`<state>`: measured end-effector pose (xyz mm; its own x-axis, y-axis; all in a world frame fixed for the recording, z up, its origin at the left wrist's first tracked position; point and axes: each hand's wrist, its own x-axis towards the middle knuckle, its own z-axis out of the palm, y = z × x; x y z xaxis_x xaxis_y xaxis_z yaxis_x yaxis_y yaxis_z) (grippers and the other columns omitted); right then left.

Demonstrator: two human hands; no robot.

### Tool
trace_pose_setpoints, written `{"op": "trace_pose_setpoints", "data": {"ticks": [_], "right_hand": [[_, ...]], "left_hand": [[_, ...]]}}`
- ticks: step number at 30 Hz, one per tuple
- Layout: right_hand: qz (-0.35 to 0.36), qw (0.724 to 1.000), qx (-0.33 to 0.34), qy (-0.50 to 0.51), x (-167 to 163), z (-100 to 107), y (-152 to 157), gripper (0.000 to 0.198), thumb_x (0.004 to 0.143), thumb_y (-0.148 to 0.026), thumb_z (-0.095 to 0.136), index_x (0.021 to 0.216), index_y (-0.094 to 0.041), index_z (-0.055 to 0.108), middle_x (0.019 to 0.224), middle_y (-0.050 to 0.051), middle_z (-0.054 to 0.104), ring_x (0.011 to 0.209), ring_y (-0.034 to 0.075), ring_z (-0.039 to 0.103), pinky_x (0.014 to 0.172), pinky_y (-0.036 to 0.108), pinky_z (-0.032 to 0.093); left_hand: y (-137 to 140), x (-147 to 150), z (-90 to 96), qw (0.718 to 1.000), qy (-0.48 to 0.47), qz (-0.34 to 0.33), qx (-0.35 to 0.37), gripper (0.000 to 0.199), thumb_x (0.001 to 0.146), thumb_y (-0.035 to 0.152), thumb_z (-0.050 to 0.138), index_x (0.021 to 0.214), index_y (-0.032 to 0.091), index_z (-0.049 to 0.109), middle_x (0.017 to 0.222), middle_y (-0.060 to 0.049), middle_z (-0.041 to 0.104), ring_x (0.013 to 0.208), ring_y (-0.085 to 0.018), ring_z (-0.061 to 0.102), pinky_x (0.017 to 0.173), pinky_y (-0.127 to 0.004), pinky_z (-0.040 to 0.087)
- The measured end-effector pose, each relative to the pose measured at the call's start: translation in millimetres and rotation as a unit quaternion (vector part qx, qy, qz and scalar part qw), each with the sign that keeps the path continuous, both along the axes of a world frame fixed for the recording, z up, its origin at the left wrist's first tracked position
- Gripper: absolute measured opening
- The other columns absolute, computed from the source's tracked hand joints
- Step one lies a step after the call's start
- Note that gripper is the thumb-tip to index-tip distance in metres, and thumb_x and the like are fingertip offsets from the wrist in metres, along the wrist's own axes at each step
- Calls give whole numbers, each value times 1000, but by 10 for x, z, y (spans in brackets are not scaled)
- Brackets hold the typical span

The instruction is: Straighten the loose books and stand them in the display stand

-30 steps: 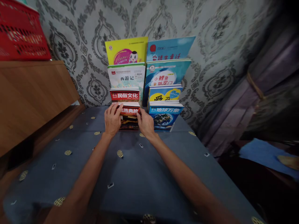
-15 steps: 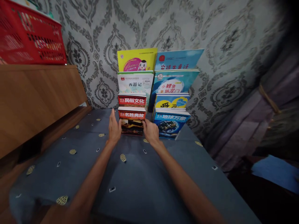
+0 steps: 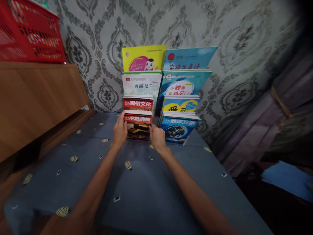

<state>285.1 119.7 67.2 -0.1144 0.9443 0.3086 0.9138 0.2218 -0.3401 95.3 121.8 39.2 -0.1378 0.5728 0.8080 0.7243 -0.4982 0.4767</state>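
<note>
At the front of the left row stands a red-topped book [image 3: 138, 125], upright, with my two hands at its sides. My left hand [image 3: 120, 130] grips its left edge, and my right hand [image 3: 157, 134] has thumb and fingers at its right edge. Behind it rise another red book [image 3: 138, 103], a white book [image 3: 141, 85] and a yellow book [image 3: 144, 58]. The right row holds a blue book with a globe [image 3: 178, 130] in front, then a yellow-and-blue book [image 3: 181, 104], a teal book [image 3: 186, 83] and a light blue book [image 3: 190, 58].
The books stand on a grey-blue cloth [image 3: 137, 202] with pineapple prints, close to a patterned wall [image 3: 234, 65]. A wooden cabinet [image 3: 39, 104] at left carries a red basket [image 3: 31, 36]. A tied curtain [image 3: 264, 120] hangs at right, above a blue item [image 3: 288, 179].
My left fingers have come in from an upright, extended pose to the front red book's edge. My right hand stays at its right edge. The view has shifted slightly.
</note>
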Motion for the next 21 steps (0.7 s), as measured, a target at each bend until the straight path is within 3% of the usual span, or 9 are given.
{"op": "trace_pose_setpoints", "data": {"ticks": [2, 5, 11, 21], "right_hand": [[4, 1000, 1, 0, 4, -6, 6, 34, 105, -23, 38, 128, -17, 63, 102, 15, 77, 93, 24, 73, 75, 27, 45], [6, 1000, 6, 4, 11, -20, 16, 33, 105, -23, 39, 127, -17, 63, 104, 15, 77, 93, 25, 73, 74, 27, 44], [6, 1000, 22, 16, 15, -42, 16, 33, 104, -24, 40, 125, -16, 65, 104, 14, 77, 91, 25, 73, 72, 28, 42], [-5, 1000, 12, 20, -11, 2, -18, 33, 104, -23, 42, 125, -17, 66, 102, 14, 78, 90, 25, 73, 71, 27, 41]], "left_hand": [[-8, 3, -25, 1000, -19, -12, -8, 54, 99, 23, 40, 153, 23, 31, 153, -11, 48, 138, -25, 49, 115, -45, 40], [-7, -13, -64, 998, -56, -17, -27, 63, 99, 23, 41, 157, 22, 18, 141, -12, 60, 129, -26, 59, 109, -45, 47], [64, -52, -114, 997, -69, 2, -25, 45, 97, 23, 43, 142, 19, 49, 135, -14, 64, 121, -26, 64, 104, -44, 50], [97, -43, -136, 994, -107, -26, -18, 43, 95, 23, 46, 136, 18, 55, 132, -13, 66, 118, -24, 65, 103, -41, 51]]}}
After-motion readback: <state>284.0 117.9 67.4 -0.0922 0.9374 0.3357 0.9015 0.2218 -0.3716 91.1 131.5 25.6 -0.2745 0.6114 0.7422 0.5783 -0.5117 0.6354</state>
